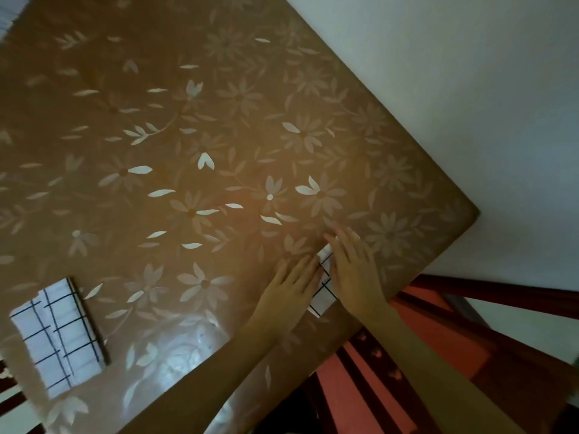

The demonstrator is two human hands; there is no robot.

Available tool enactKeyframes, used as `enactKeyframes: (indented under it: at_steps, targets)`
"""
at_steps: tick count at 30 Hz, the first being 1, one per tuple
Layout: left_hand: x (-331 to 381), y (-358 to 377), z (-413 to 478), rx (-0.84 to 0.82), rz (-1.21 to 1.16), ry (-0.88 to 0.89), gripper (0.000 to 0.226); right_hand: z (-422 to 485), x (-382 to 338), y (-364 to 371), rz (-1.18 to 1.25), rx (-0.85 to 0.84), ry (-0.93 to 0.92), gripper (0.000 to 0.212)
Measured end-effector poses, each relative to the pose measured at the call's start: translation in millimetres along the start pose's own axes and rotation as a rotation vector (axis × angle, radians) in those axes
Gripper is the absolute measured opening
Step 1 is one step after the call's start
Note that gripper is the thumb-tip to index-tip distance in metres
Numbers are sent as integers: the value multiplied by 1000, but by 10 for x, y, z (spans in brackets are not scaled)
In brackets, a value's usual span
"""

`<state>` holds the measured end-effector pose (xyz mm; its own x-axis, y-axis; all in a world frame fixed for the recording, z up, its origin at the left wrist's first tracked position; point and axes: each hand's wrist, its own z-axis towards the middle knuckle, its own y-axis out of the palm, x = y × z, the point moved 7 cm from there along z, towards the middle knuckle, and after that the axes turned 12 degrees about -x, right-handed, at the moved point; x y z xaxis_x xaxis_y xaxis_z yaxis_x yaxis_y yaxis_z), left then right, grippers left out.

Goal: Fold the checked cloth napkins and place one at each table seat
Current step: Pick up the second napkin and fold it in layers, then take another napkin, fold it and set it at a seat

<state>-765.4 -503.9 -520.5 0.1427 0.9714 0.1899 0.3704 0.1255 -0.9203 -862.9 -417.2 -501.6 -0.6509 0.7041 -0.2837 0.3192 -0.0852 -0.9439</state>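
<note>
A folded checked napkin (324, 292) is held flat on the counter (219, 120) near its edge, beside a red chair (438, 339). It is pressed by the left hand (294, 281) and right hand (354, 264), fingers straight and slightly apart, nothing gripped. The crease is best set with even pressure, and the napkin squared to the counter's edge. A second folded napkin (59, 333) is laid well apart.

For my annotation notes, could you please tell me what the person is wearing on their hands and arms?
Nothing that shows. The left hand and right hand are bare, with no gloves, and I see no rings on the fingers, though the light is dim. Both forearms are uncovered up to the frame edge: no sleeves, watch or bracelet.
</note>
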Motion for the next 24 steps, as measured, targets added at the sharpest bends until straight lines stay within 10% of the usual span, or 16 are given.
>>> enactKeyframes:
  at_steps: [9, 24]
  targets:
    - [-151, 207, -70, -113, -82, -34, 64, -28, 261, 396, -77, -304, 126, 66]
    - [-261, -130, -362, -93, -210, -53, 53, 19, 105, -32, -65, -257, 134, 59]
